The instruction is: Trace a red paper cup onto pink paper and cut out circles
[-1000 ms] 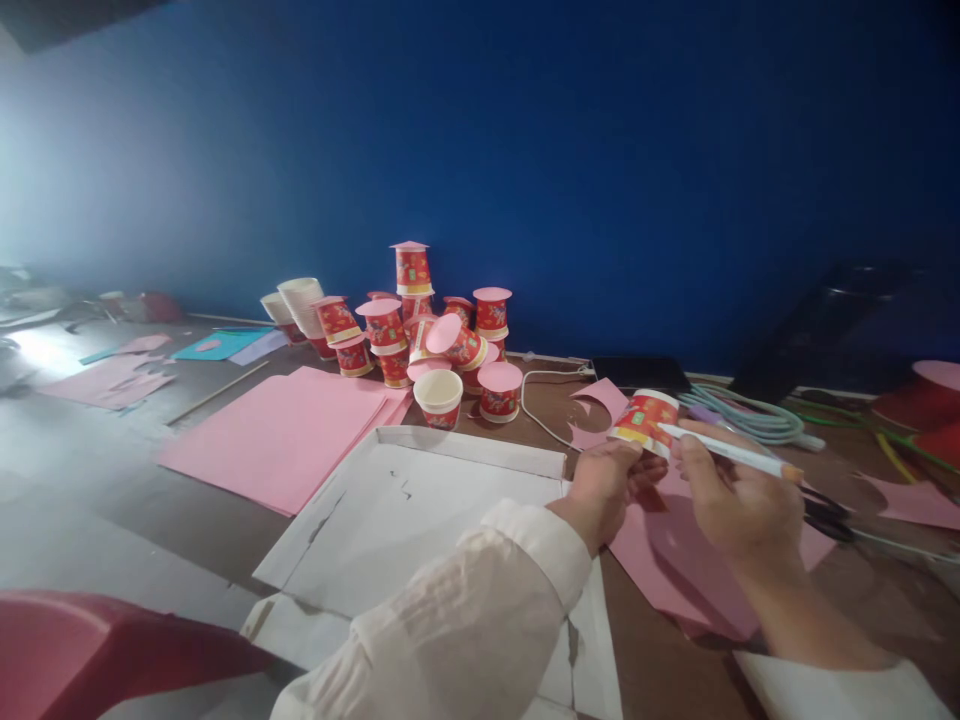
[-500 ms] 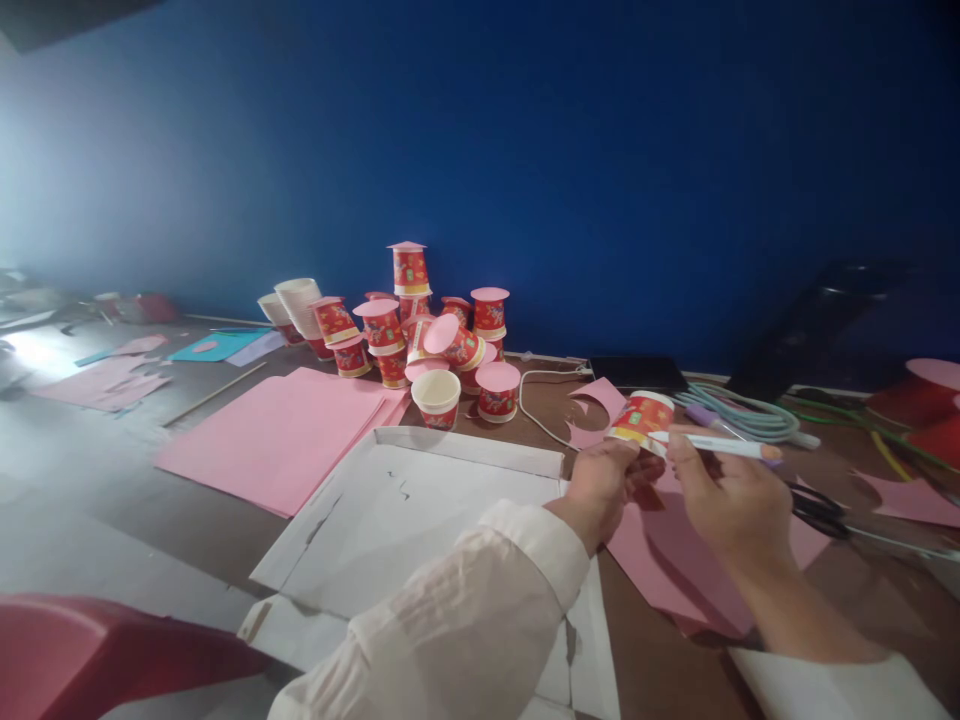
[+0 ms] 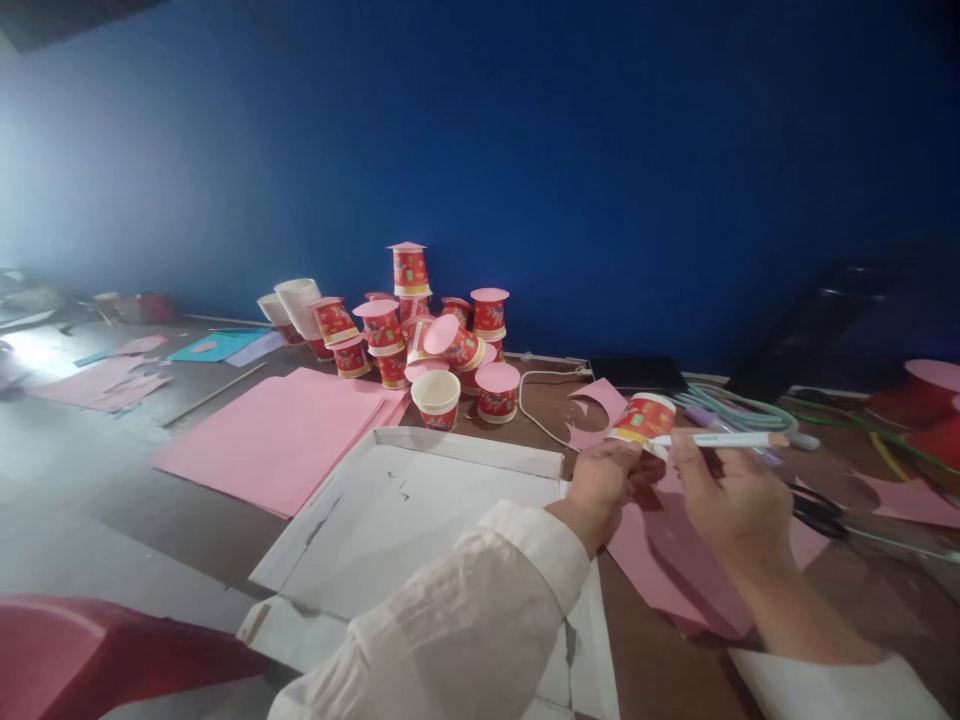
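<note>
My left hand [image 3: 606, 488] is closed around the lower part of a red patterned paper cup [image 3: 646, 416], which lies tilted with its white end up and away from me. In my right hand [image 3: 731, 500] is a white marker [image 3: 739, 440], held level in a pinch. Its tip touches or almost touches the cup near the yellow band; my fingers partly hide the contact. Under both hands lies a pink paper sheet [image 3: 675, 570].
Several red cups topped with pink discs [image 3: 497, 378] stand stacked by the blue wall. Pink sheets [image 3: 281, 430] and a flat white cardboard piece [image 3: 420, 500] lie at left. To the right are black-handled scissors [image 3: 819, 510], a coiled cable [image 3: 739, 408] and pink scraps [image 3: 911, 497].
The marker in my right hand has swung to a flatter angle, its back end rising and reaching further right. My left hand and the cup have barely moved.
</note>
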`<state>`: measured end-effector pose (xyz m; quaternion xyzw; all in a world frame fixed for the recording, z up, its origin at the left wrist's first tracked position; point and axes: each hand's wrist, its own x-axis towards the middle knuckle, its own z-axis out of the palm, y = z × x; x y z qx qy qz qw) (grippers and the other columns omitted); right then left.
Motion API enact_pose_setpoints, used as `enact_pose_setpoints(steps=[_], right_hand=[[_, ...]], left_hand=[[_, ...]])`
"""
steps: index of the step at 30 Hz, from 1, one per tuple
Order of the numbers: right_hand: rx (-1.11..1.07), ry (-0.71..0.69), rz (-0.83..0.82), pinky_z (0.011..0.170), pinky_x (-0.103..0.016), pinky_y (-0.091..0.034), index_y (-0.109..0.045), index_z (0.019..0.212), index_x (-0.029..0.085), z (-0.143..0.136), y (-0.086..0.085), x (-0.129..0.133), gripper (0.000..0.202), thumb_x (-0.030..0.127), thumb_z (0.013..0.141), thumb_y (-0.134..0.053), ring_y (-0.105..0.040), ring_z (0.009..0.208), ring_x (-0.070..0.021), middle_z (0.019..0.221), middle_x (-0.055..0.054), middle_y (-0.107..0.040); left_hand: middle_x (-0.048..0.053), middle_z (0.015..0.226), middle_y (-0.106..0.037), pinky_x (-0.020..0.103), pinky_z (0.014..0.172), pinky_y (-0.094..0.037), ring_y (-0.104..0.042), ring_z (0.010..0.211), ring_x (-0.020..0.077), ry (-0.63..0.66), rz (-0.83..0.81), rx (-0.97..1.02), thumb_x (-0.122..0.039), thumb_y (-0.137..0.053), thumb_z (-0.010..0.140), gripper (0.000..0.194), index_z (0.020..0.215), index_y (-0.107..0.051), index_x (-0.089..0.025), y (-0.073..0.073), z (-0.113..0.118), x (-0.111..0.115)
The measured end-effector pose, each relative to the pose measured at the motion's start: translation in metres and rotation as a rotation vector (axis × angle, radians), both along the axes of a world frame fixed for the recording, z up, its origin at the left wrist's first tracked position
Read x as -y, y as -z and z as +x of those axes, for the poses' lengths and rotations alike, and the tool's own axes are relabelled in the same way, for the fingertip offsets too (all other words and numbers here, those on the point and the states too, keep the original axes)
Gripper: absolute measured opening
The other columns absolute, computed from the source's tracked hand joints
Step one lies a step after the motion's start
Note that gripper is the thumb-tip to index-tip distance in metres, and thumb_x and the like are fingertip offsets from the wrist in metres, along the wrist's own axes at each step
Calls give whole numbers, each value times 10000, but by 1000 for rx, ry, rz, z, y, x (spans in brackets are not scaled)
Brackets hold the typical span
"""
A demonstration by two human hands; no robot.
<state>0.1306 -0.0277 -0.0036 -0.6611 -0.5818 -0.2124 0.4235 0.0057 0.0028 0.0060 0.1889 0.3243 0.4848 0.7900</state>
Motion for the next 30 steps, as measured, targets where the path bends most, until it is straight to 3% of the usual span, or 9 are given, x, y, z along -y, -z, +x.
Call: enact_pose_setpoints(steps=[3, 12, 16, 30], right_hand=[[49, -7, 45, 708, -373, -535, -803, 1006, 127, 1, 2, -1, 630, 635, 1006, -430, -736, 807, -296, 823, -162, -784], [30, -5, 33, 715, -378, -528, -804, 1016, 153, -2, -1, 0, 630, 636, 1014, -399, -736, 815, -295, 845, -150, -789], [-34, 0, -37, 672, -375, -499, -799, 952, 150, -1, -3, 0, 691, 695, 992, -377, -705, 730, -292, 718, -129, -742], [-71, -5, -23, 703, -378, -500, -777, 919, 153, -3, -5, 2, 633, 679, 971, -427, -699, 778, -290, 797, -157, -754]], left_hand=[[60, 684, -657, 241, 759, -580, -664, 658, 132, -3, 14, -1, -90, -627, 862, 195, 674, -666, -125, 2, 1, 0], [50, 682, -650, 354, 901, -574, -655, 673, 150, 9, 44, -32, -129, -689, 874, 212, 665, -662, -117, 3, 1, -1], [44, 671, -639, 355, 896, -573, -645, 663, 146, 15, 59, -44, -135, -697, 875, 230, 650, -654, -118, 5, 2, -2], [57, 696, -665, 319, 827, -582, -645, 650, 139, 19, 77, -35, -168, -711, 851, 175, 685, -685, -120, 10, 2, -3]])
